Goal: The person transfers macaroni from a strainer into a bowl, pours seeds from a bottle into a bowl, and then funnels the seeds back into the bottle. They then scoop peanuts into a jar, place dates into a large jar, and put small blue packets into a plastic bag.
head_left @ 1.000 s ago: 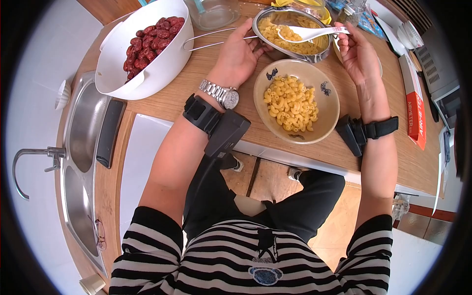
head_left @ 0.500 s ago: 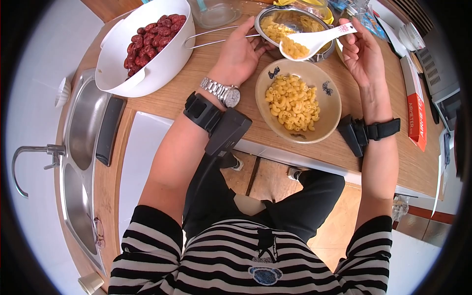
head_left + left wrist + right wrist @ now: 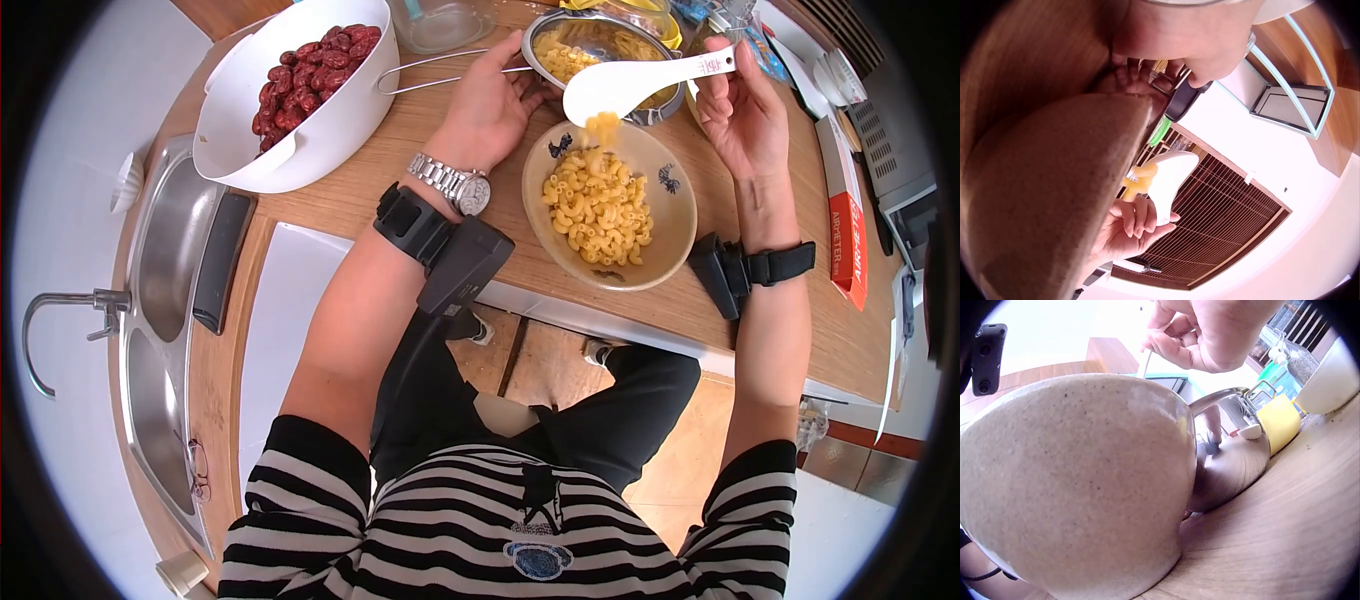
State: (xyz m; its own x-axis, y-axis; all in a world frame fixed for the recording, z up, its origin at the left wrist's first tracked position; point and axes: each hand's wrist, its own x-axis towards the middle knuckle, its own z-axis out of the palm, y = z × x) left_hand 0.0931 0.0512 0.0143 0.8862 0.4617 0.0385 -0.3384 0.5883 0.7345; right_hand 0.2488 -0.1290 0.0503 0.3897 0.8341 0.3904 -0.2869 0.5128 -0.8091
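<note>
My right hand (image 3: 745, 115) pinches the handle of a white soup spoon (image 3: 615, 90) over the far rim of a beige ceramic bowl (image 3: 675, 225). The spoon is tipped over, its back turned up, and a few pieces of macaroni (image 3: 602, 128) drop from it. More macaroni (image 3: 598, 210) lies in the bowl. My left hand (image 3: 485, 120) grips the side of a shiny metal bowl (image 3: 655, 115) with a long wire handle (image 3: 430, 82), thumb at the rim and fingers lower down. Some macaroni sits inside this metal bowl too. In the left wrist view the beige bowl hides much of the scene.
A white basin (image 3: 340, 135) of red dates (image 3: 315, 85) stands left on the wooden counter, beside a glass container (image 3: 440, 25). A steel sink (image 3: 165, 250) is at far left. A red-and-white box (image 3: 845, 225) lies right; yellow-rimmed containers (image 3: 625, 10) stand behind.
The spoon scooped macaroni from the metal bowl, came toward the beige bowl and turned over, so macaroni now falls out. My left hand has stayed at the metal bowl.
</note>
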